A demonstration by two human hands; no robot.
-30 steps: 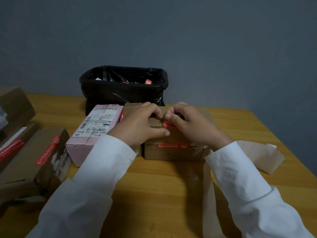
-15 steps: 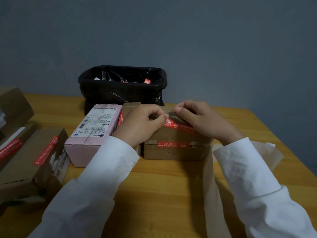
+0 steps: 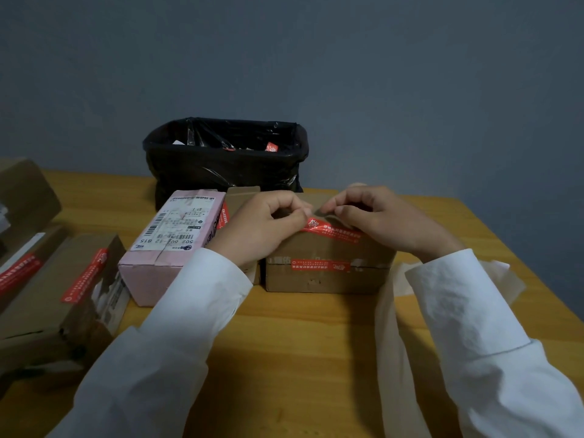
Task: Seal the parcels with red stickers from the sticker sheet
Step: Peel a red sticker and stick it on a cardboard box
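Head view, hands [image 3: 319,226] hiding sticker [image 3: 331,231] end, grip unclear

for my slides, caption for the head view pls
Both hands, left hand and right hand, press a red sticker onto a brown parcel.

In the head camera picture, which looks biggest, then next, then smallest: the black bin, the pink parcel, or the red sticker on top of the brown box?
1. black bin, though it stands farthest back.
2. pink parcel, clearly smaller in the picture, though it sits nearer the camera.
3. red sticker on the brown box, smallest by far.
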